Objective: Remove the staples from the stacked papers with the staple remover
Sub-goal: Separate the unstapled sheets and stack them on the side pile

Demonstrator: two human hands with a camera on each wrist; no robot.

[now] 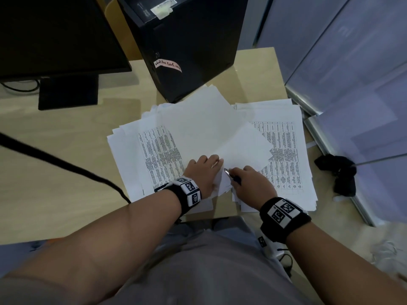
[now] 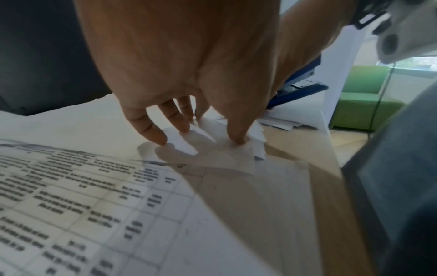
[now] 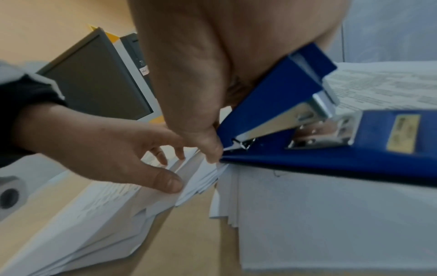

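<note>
- Black monitor [image 1: 55, 34] stands at the far left of the pale wooden desk [image 1: 55, 150], with a black cable [image 1: 66, 165] running across the desk in front of it.
- A black computer tower [image 1: 187, 40] stands behind the papers, a pink handwritten label [image 1: 168, 65] stuck to its side.
- The left stack of papers [image 1: 141, 155], printed with tables, lies spread on the desk, blank sheets fanned over it.
- The left hand [image 1: 201, 175] rests with straightened fingers [image 2: 151, 128] spread, tips pressing down a folded corner of the sheets.
- The blue staple remover [image 3: 307, 119] is grasped in the right hand [image 1: 251, 183], fingers curled round it, its metal tip at the paper corner just beside the left fingertips.
- The right stack of papers [image 1: 286, 150] lies under the right hand.
- A black cloth item [image 1: 339, 172] lies on the floor at far right.
</note>
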